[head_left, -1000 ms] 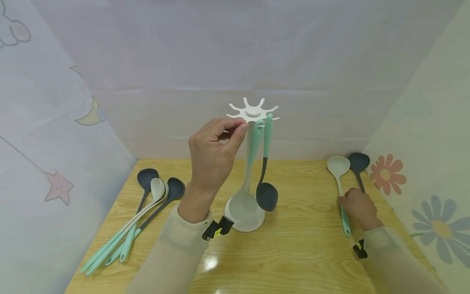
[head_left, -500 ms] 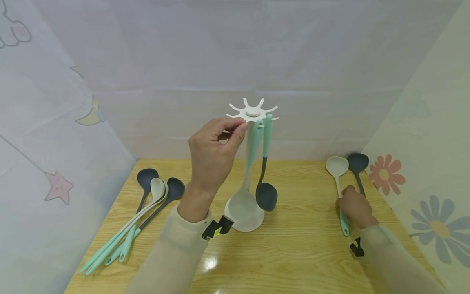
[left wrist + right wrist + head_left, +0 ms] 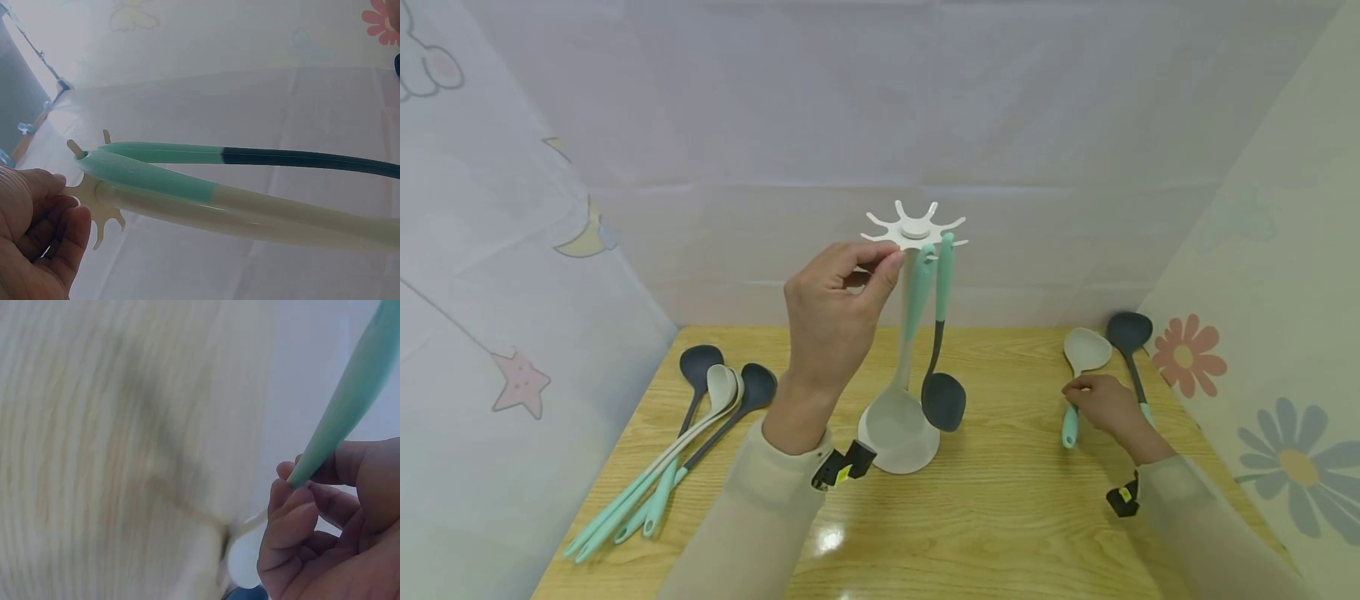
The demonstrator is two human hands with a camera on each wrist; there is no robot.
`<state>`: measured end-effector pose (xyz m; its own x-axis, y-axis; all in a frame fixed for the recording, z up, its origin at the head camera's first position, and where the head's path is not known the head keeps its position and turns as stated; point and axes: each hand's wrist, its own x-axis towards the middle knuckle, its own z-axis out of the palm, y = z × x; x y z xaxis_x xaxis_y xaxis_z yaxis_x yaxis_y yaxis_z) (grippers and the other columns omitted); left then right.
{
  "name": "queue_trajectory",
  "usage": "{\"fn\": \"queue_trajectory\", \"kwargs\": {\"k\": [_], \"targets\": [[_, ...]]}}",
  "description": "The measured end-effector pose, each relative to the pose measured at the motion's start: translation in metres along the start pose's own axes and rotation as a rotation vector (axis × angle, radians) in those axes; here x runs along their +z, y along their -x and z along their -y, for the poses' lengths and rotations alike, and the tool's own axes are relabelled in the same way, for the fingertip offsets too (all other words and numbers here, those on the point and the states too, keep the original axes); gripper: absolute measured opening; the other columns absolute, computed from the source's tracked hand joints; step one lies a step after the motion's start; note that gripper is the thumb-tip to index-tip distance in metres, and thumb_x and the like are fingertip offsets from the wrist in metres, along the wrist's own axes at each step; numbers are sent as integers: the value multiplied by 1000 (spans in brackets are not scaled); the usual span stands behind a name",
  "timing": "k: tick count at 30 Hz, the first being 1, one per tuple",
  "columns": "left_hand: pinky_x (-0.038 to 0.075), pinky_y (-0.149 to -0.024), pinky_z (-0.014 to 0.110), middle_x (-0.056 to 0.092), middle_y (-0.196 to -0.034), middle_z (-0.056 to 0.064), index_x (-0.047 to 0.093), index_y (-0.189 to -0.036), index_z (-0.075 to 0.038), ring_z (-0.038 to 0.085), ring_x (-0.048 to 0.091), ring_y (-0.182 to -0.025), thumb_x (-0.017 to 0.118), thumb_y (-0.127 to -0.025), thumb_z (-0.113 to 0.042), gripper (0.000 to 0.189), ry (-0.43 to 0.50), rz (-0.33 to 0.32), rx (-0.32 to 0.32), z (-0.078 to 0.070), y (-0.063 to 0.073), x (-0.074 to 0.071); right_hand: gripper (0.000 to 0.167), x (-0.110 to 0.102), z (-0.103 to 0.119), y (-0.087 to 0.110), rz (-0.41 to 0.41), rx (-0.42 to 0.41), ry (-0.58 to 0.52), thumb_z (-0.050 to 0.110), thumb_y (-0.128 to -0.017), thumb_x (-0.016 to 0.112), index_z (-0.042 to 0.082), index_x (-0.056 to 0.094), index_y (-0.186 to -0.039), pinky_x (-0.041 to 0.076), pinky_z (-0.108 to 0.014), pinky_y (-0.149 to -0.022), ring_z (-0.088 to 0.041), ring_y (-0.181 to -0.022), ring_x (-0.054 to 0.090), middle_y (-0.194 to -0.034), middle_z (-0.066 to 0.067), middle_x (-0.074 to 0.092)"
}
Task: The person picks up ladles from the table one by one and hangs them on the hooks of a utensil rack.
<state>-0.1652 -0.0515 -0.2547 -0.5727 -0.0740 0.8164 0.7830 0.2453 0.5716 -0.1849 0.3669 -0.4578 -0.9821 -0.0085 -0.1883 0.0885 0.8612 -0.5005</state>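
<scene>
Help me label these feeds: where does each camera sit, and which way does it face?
Head: worn on the head, facing forward and down at table and rack; left hand, right hand and sleeves show.
Left wrist: worn there, facing the rack's top; part of the left hand shows.
Right wrist: worn there, facing the green handle of the pale ladle; the right hand shows, pinching it.
Shared by head and left wrist: the rack and its hanging dark utensil.

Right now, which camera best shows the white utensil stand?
The head view: it shows the white stand from pronged top to round base, though a hanging pale utensil covers part of it. The left wrist view shows its pronged top and pole close up, not its base. In the right wrist view, I can't see it.
</scene>
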Motion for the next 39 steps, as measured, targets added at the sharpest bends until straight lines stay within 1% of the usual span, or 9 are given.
{"fn": "queue_trajectory", "kwargs": {"k": [4, 7, 11, 16, 19, 23, 30, 36, 39], "targets": [[62, -75, 24, 78, -90, 11, 81, -97, 1, 18, 73, -79, 81, -94, -10, 11, -2, 3, -2, 0, 0, -1, 52, 0, 14, 5, 15, 5, -140, 37, -113, 48, -7, 64, -135, 52, -37, -61, -23, -71, 60, -93, -11, 69], [62, -75, 24, 78, -90, 11, 81, -97, 1, 18, 73, -79, 81, -94, -9, 10, -2, 3, 0, 0, 0, -1, 53, -1, 25, 7, 19, -5, -288, 38, -114, 46, -7, 63, -137, 57, -37, -65, -21, -80, 62, -96, -6, 67], [62, -75, 24, 78, -91, 11, 81, -97, 1, 18, 73, -79, 82, -93, -7, 9, -3, 1, 1, 0, 0, -2, 48, -4, 40, 11, 44, -37, -440, 31, -115, 45, -6, 58, -144, 58, -33, -69, -16, -84, 63, -101, -5, 67], [62, -75, 24, 79, -91, 12, 81, -97, 1, 18, 73, -80, 82, -93, -6, 9, 1, -1, -3, 0, 0, -2, 50, -7, 57, 17, 94, -106, -484, 24, -112, 56, -3, 51, -153, 61, -33, -76, -12, -91, 66, -113, -9, 69], [62, -74, 24, 79, -91, 11, 82, -96, 1, 18, 73, -80, 82, -92, -6, 8, 3, -3, -2, 1, 0, -2, 53, -6, 65, 20, 78, -148, -478, 24, -110, 61, -4, 51, -152, 62, -35, -77, -11, -91, 68, -113, -12, 71], [62, -74, 24, 79, -91, 10, 82, -96, 0, 17, 72, -81, 82, -93, -8, 9, -1, -3, -4, 1, 0, -2, 49, -3, 76, 25, -17, -175, -407, 29, -109, 61, -3, 59, -146, 61, -33, -72, -9, -85, 68, -108, -14, 73], [63, -74, 29, 79, -91, 10, 82, -96, 0, 17, 72, -81, 81, -94, -10, 11, 5, 0, -4, 0, 1, -1, 33, 6, 85, 26, -332, -286, -190, 24, -105, 69, 0, 74, -127, 52, -26, -58, -10, -77, 63, -110, -14, 70], [62, -74, 26, 79, -91, 11, 82, -96, 1, 18, 73, -80, 82, -93, -8, 9, 9, 1, -2, 0, 1, -1, 24, 17, 89, 20, -460, -357, -251, 13, -104, 69, 0, 75, -124, 56, -19, -57, -14, -68, 70, -91, -16, 76], [62, -75, 25, 79, -91, 11, 82, -96, 1, 18, 73, -80, 82, -92, -6, 8, 8, -2, -6, 0, 2, -2, 21, 15, 101, 18, -520, -419, -247, 13, -104, 69, 3, 77, -121, 54, -15, -58, -16, -67, 70, -85, -13, 76]]}}
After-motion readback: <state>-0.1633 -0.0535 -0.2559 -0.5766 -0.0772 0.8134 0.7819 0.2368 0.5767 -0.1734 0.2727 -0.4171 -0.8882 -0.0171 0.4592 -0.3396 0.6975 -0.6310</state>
